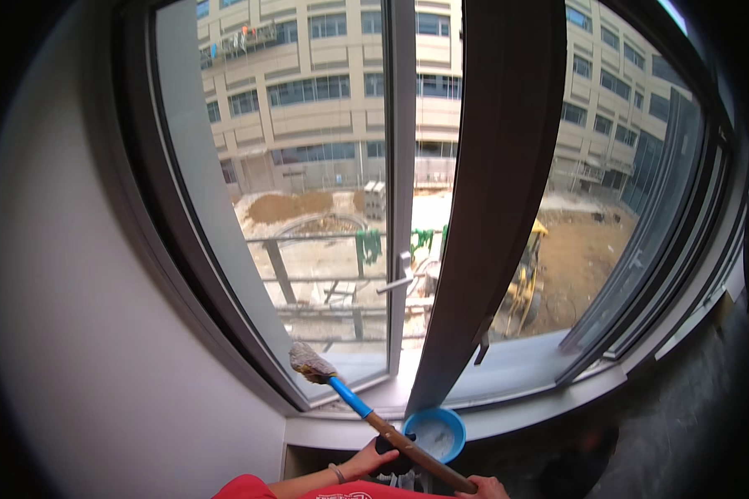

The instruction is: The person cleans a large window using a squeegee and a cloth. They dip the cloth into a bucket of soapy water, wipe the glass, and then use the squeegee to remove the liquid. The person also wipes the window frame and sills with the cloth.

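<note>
A pole with a wooden handle [430, 461] and a blue sleeve [349, 397] runs diagonally up to the left. At its top is a shaggy grey-brown head [311, 362], in front of the lower left corner of the window pane [324, 274]; whether it touches the glass I cannot tell. My left hand [371, 458] grips the middle of the handle. Something black at its fingers could be a glove or another object. My right hand [488, 488] grips the lower end, partly cut off by the picture's edge. Behind the handle stands a blue basin [461, 430] holding cloudy, sudsy water.
The left casement [402, 187] stands ajar with a lever handle [397, 282]. A wide dark mullion [512, 125] separates it from the right window. Below runs a pale sill [537, 399], and a white wall [68, 280] is to the left. Outside, a yellow machine [524, 287] stands on bare ground.
</note>
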`<state>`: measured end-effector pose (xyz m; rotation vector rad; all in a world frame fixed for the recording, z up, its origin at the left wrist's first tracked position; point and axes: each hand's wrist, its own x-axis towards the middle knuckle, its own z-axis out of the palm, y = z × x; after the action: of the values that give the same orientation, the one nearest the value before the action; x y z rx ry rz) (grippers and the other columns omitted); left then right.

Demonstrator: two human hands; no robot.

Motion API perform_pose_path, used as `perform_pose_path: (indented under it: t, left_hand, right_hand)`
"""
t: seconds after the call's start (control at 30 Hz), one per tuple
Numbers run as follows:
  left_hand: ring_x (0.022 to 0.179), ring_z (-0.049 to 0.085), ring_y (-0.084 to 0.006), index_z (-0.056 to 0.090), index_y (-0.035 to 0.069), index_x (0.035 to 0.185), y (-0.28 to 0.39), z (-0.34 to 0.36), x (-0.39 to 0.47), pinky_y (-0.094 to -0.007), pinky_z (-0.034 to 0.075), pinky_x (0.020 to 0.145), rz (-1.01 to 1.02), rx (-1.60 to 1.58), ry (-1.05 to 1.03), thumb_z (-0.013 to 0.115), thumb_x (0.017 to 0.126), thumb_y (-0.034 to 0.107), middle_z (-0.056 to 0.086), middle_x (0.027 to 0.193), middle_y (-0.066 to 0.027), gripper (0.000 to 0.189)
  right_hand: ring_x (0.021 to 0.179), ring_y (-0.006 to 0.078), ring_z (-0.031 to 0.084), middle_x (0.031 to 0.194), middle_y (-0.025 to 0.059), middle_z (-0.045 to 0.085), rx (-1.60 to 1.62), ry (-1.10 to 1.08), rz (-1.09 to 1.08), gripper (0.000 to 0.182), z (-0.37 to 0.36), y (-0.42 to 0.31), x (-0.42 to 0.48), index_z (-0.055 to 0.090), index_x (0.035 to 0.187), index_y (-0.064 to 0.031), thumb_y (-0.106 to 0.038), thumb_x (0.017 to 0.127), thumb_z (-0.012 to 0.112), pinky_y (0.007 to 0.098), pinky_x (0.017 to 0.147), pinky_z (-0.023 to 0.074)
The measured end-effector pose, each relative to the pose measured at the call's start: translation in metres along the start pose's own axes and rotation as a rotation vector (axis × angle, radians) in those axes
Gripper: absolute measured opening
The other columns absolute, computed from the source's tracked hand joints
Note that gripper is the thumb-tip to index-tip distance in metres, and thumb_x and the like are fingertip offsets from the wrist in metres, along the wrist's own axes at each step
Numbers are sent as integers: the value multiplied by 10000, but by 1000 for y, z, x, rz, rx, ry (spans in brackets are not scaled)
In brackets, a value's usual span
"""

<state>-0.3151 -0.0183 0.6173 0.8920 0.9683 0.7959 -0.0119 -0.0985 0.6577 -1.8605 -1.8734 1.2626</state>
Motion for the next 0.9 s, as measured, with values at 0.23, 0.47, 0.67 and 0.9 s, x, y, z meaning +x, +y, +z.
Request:
perform_pose_path:
  t: [0.23, 0.47, 0.67, 0.9]
  left_hand:
    - [911, 586, -159, 401, -38, 1306, 77, 10, 17, -292, 503, 776, 512, 111, 26, 763, 819, 267, 581, 962, -68, 679]
    - [760, 522, -68, 480, -21, 1165, 228, 19, 34, -225, 441, 656, 876, 174, 67, 705, 860, 221, 521, 821, 13, 450]
    - [827, 578, -52, 579, 23, 1084, 383, 24, 4, -204, 477, 705, 952, 418, -4, 616, 903, 256, 593, 909, 10, 298]
    - [785, 653, -119, 596, 25, 1043, 530, 64, -51, -252, 531, 728, 1221, 515, 71, 675, 835, 520, 664, 877, -55, 543]
  right_hand:
    - [612, 106, 475, 729, 9, 541, 306, -62, -131, 250, 15, -28, 61, 609, 1012, -24, -183, 843, 702, 275, 562, 431]
    - [631, 109, 528, 699, 30, 587, 202, 236, -472, 400, -17, -55, 67, 644, 1054, -22, -210, 738, 801, 307, 591, 468]
    - [625, 114, 523, 676, 44, 566, 288, 443, -320, 318, 46, 28, 66, 639, 1008, -34, -200, 770, 770, 332, 570, 454]
    - [618, 115, 517, 666, 51, 556, 382, 577, -393, 292, 63, 34, 92, 630, 988, -32, -203, 787, 755, 344, 559, 444]
